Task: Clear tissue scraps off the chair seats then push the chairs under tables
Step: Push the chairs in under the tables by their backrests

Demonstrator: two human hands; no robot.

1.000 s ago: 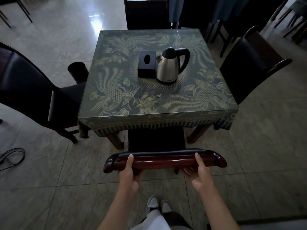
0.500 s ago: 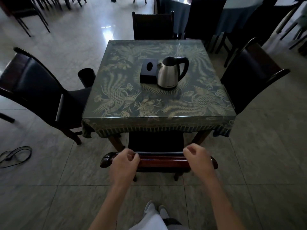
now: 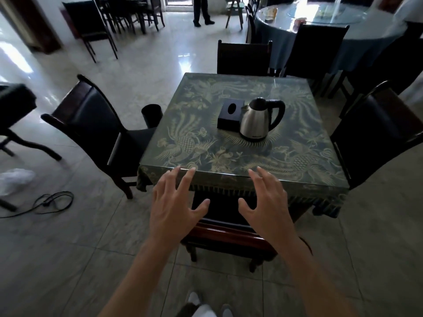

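Left hand (image 3: 170,210) and right hand (image 3: 269,210) hover with fingers spread, empty, above the near dark wooden chair (image 3: 229,234), tucked under the square glass-topped patterned table (image 3: 240,154) bearing a steel kettle (image 3: 256,121).

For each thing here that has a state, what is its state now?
Left hand: open, fingers spread, holding nothing.
Right hand: open, holding nothing.
Near chair: seat under the table.
Left chair: seat only partly under.
Kettle: upright, lid shut.
Tissue box: no tissue sticking out.
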